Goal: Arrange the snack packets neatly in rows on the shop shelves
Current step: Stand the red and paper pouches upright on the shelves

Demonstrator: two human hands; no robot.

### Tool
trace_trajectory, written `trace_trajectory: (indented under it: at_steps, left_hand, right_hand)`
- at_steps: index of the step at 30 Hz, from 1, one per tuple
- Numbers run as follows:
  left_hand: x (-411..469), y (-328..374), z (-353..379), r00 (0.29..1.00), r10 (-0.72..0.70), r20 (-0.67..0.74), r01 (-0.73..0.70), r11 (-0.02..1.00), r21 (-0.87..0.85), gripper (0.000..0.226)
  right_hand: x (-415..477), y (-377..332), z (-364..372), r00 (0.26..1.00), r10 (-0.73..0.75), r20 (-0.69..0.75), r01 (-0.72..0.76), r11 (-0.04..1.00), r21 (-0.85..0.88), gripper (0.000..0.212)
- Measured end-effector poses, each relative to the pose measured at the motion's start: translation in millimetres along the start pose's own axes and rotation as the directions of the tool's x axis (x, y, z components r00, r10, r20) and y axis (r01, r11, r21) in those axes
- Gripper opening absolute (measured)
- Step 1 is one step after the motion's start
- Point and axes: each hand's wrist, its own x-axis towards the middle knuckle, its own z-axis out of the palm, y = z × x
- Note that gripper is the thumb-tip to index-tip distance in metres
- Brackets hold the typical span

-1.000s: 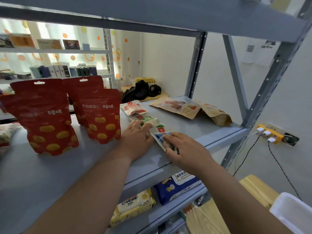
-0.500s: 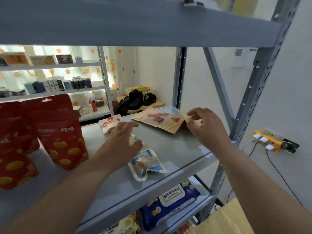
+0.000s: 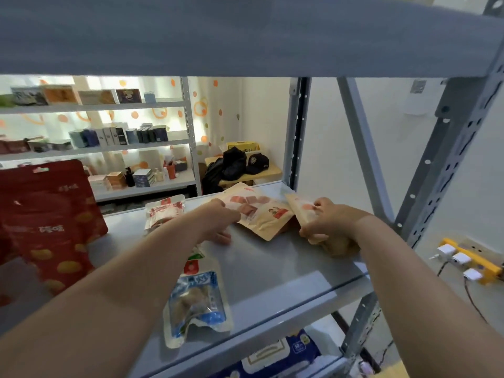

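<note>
On the grey shelf (image 3: 275,271) a tan snack packet (image 3: 261,214) lies flat at the back. My left hand (image 3: 218,222) pinches its left edge. My right hand (image 3: 327,222) grips a second tan packet (image 3: 302,208), tilted up at the shelf's right end. A blue and clear packet (image 3: 196,304) lies near the front edge, with a small red and green packet (image 3: 195,261) just behind it, partly under my left arm. A red and white packet (image 3: 166,211) lies behind my left forearm. Tall red pouches (image 3: 51,230) stand at the left.
The shelf board above (image 3: 245,36) hangs low over the work space. Grey uprights (image 3: 447,159) close the right side. A yellow power strip (image 3: 469,260) with white plugs sits on the floor at right. Blue packs (image 3: 272,356) fill the shelf below.
Both hands left the small packets at the front and reached to the back right. The left now pinches the flat tan packet, and the right has taken hold of the second one.
</note>
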Motion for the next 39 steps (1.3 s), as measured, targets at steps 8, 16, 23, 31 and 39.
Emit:
trace_trajectory:
  at_steps: [8,16,23,31,39]
  left_hand:
    - [23,2,-8,0.994,-0.074,0.080,0.078,0.995,-0.060,0.041]
    - [30,5,-9,0.996,-0.057,0.075,0.067,0.989,-0.133,0.034]
    - [48,14,-4,0.996,-0.087,0.036,0.094,0.933,-0.347,0.032]
    - [54,19,-5,0.996,-0.018,0.083,0.049,0.921,-0.387,0.019]
    - [44,29,-21,0.935,0.321,-0.153,-0.353,0.883,-0.309,0.031]
  right_hand:
    - [3,-5,13,0.893,-0.191,-0.409,0.299,0.928,0.221,0.084]
    - [10,-25,23,0.953,-0.258,-0.157,0.278,0.953,0.121,0.091]
    - [7,-25,28,0.951,-0.284,-0.121,0.293,0.954,0.065,0.088]
    - [4,-19,34,0.932,-0.307,-0.193,0.340,0.924,0.177,0.087]
    - [-10,-16,48,0.830,-0.284,-0.480,0.462,0.833,0.306,0.100]
